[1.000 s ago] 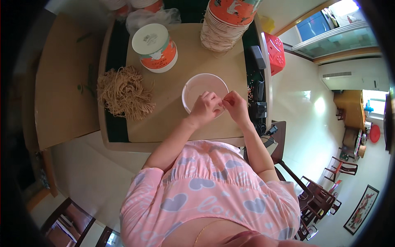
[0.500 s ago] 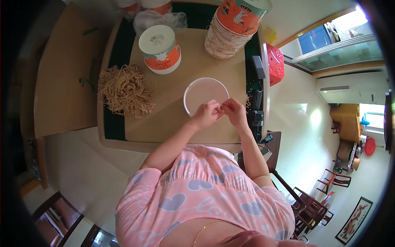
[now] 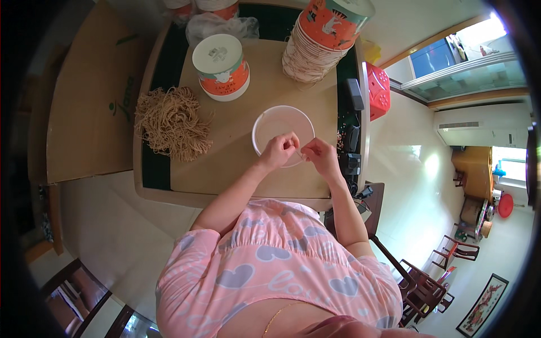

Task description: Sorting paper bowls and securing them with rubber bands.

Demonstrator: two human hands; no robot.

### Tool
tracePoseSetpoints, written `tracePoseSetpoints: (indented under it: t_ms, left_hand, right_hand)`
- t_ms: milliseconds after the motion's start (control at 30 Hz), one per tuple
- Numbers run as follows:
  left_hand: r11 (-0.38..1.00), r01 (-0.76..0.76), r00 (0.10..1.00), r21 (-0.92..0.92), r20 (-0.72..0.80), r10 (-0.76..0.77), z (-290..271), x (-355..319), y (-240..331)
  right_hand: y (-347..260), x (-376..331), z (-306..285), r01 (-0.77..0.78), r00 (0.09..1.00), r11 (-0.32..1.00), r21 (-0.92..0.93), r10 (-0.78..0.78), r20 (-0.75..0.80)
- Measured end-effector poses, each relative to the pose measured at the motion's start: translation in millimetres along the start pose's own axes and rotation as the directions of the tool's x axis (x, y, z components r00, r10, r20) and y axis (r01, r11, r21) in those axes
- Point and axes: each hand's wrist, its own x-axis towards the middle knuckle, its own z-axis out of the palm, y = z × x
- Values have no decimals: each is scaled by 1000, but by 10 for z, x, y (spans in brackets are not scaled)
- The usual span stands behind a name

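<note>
Over the near rim of a white paper bucket (image 3: 280,120), both my hands are close together. My left hand (image 3: 278,152) is pinched, and a short bit of thin pale string shows between it and my right hand (image 3: 321,158). The right fingers are closed on the string too, near the bucket's right rim. The bucket stands upright with its mouth facing up. Its outer side is mostly hidden. To the left lies a loose heap of tan strings (image 3: 172,121).
An upturned orange and green paper bucket (image 3: 221,84) stands at the back left. A tall nested stack of buckets (image 3: 315,56) with strings is at the back right. Black adapters (image 3: 352,135) line the right table edge. A red stool (image 3: 377,90) stands beyond.
My hands have drawn slightly apart, and a bit of string now shows between them. The bucket stays where it was.
</note>
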Motion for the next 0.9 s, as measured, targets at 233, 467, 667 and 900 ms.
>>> tracePoseSetpoints:
  t_ms: [233,467,667,900]
  left_hand:
    - [887,-186,982,423,43,186,6,-106,69]
    - [545,-388,912,743,227,341,79,-141,72]
    - [421,-441,881,793,291,373,150,-139,133]
    - [852,-250,966,461,64,249,129,-132,57]
  right_hand:
    - [-47,17,8,-19,1000,998,67,20,-19]
    - [-63,32,-44,34,999,994,-105,-30,42]
    - [37,-14,-12,29,1000,996,-86,-28,11]
    - [36,-70,75,1,997,994,-108,-9,-73]
